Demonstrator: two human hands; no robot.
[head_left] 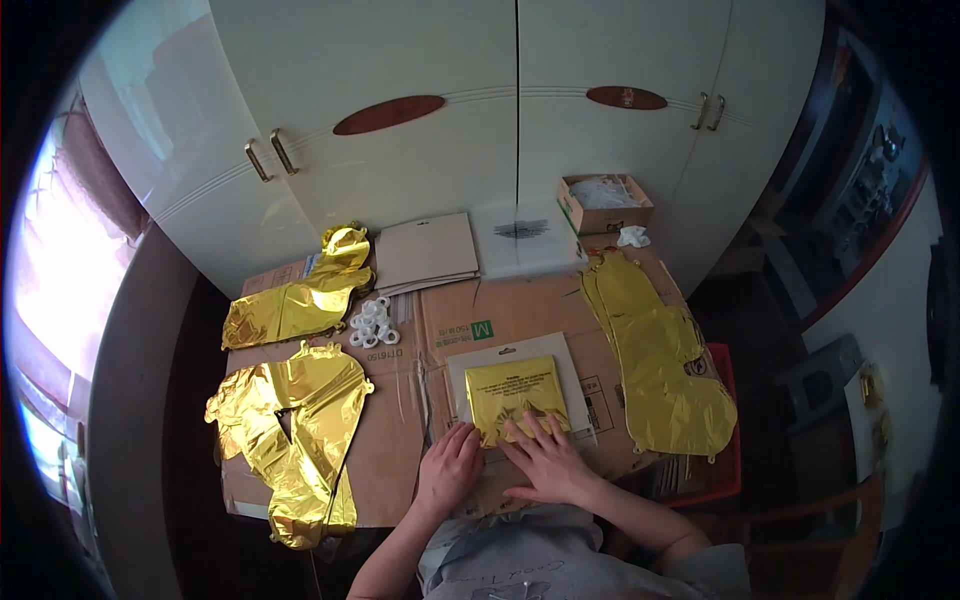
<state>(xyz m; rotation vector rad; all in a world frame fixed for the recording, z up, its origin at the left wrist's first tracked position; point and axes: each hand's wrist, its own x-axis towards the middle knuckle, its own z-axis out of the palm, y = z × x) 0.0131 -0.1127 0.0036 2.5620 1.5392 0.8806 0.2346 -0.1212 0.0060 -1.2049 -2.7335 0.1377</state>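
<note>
Before me lies a clear plastic packet [515,385] with dark print, holding a folded gold foil balloon. It rests over a pale card [456,375] with a hanging slot at its top. My right hand [550,465] lies on the packet's lower right part, fingers spread and flat. My left hand [450,470] is at the packet's lower left corner, its fingers bent and close together. They seem to pinch the edge there, though the thumb is hidden.
Flat gold foil balloons [290,430] lie on the left, more foil balloons [655,360] on the right. White rings [374,324], a stack of grey cards [428,250], clear plastic bags [525,238] and a small carton [605,212] sit farther back on the cardboard-covered table [520,302].
</note>
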